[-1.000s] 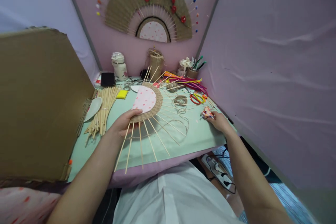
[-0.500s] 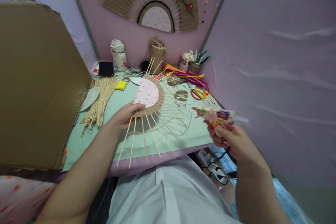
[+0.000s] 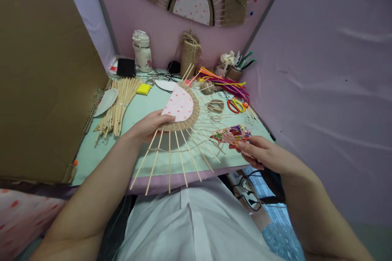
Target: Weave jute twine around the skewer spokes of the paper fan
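Observation:
My left hand (image 3: 155,124) grips the straight lower-left edge of a half-round fan (image 3: 178,105), thumb on its pink dotted cloth. Woven twine (image 3: 191,121) forms a band round the cloth, and thin wooden sticks spread out from it over the table edge. A loose strand of twine crosses beneath the sticks. To the right, my right hand (image 3: 255,151) is closed round a glue gun (image 3: 232,133) covered in flowery patterns. Its nozzle points left and lies close to the fan's right-hand sticks, apart from the woven band.
On the left lie a stick bundle (image 3: 121,104), a white half-disc (image 3: 106,102) and a cardboard sheet (image 3: 45,73). Behind stand a bottle (image 3: 142,52) and a twine roll (image 3: 190,54). Scissors (image 3: 235,105) and pipe cleaners (image 3: 225,83) lie right. A finished fan (image 3: 194,4) hangs on the wall.
My right hand has brought the glue gun leftward, nearer the fan's sticks. My left hand still holds the fan, which has shifted slightly. The camera view has tilted down a little.

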Available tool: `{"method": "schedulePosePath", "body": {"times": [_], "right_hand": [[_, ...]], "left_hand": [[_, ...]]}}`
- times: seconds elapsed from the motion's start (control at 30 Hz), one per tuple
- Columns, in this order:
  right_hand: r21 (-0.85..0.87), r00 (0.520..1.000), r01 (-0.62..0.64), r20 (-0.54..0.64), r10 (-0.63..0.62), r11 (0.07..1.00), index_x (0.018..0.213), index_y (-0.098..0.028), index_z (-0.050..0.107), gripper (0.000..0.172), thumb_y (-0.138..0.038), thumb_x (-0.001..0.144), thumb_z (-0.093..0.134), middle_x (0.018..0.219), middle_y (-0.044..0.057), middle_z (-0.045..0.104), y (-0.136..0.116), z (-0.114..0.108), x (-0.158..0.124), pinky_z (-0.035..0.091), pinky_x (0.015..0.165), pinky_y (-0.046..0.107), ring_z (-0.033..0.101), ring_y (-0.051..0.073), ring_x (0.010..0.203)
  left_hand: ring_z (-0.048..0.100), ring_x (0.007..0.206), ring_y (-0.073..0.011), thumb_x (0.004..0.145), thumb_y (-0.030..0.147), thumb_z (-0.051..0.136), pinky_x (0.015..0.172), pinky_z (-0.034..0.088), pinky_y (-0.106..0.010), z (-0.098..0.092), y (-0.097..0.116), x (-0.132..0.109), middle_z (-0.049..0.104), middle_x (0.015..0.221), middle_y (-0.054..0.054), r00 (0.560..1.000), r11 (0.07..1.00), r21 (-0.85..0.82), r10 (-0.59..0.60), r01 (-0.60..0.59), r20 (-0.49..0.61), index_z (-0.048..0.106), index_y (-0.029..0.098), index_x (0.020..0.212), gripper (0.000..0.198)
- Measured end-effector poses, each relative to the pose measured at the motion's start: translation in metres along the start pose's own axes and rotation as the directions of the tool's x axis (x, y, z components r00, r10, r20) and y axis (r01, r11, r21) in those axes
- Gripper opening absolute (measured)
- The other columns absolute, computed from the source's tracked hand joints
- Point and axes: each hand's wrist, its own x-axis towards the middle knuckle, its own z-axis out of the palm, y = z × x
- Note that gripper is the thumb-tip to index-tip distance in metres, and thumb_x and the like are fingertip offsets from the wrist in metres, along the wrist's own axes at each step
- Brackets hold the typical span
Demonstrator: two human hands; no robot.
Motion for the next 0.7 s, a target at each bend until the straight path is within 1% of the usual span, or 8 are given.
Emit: {"method": "schedulePosePath", "body": {"times": [0.17,0.3,0.43,0.57,0.7], "right_hand": [[-0.011,0.999,-0.021,0.037,0.022,1.0,0.066,-0.02,0.046,0.052,-0.068,0.082,0.052,0.051,-0.006,0.042,-0.005,-0.0066,0.0066,0.03,0.04,0.022,0.038,0.007,0.042],[-0.044,0.999,-0.037,0.037,0.039,0.998,0.068,-0.019,0.048,0.051,-0.069,0.081,0.053,0.052,-0.006,0.043,-0.0087,-0.0055,0.0082,0.031,0.04,0.022,0.039,0.007,0.042],[-0.082,0.998,-0.047,0.028,0.049,0.996,0.067,-0.019,0.047,0.054,-0.071,0.082,0.051,0.052,-0.005,0.043,-0.0098,-0.0043,0.0092,0.033,0.041,0.023,0.04,0.007,0.042],[-0.075,0.999,-0.033,0.037,0.036,0.997,0.068,-0.019,0.05,0.054,-0.071,0.081,0.051,0.051,-0.006,0.042,-0.0092,-0.0037,0.0104,0.033,0.041,0.023,0.04,0.008,0.042],[-0.066,0.999,-0.042,0.029,0.044,0.997,0.068,-0.019,0.047,0.054,-0.072,0.081,0.051,0.051,-0.006,0.041,-0.0082,-0.003,0.0112,0.033,0.041,0.023,0.04,0.008,0.042]], "left_hand": [[0.065,0.07,-0.0162,0.059,0.028,0.079,0.053,0.048,-0.021,0.004,0.0021,-0.0025,0.074,0.095,-0.007,1.0,1.0,0.026,-0.002,0.003,-0.019,0.072,0.016,0.093,0.036],[0.064,0.069,-0.0153,0.059,0.028,0.079,0.053,0.047,-0.021,0.0043,0.0023,-0.002,0.074,0.092,-0.006,1.0,0.999,0.037,-0.005,0.005,-0.018,0.072,0.015,0.09,0.035],[0.064,0.069,-0.016,0.058,0.03,0.08,0.054,0.048,-0.022,0.0039,0.0016,-0.0014,0.073,0.091,-0.008,1.0,1.0,0.018,0.001,-0.001,0.0,0.072,0.014,0.09,0.037],[0.063,0.069,-0.0158,0.058,0.03,0.08,0.053,0.047,-0.022,0.0045,0.0019,-0.0021,0.073,0.091,-0.008,1.0,1.0,0.013,-0.01,0.01,-0.016,0.072,0.014,0.09,0.037],[0.065,0.075,-0.0187,0.055,0.029,0.081,0.057,0.049,-0.024,0.0047,0.0019,-0.0022,0.073,0.091,-0.008,1.0,1.0,0.0,-0.005,0.005,-0.006,0.07,0.014,0.09,0.039]]}}
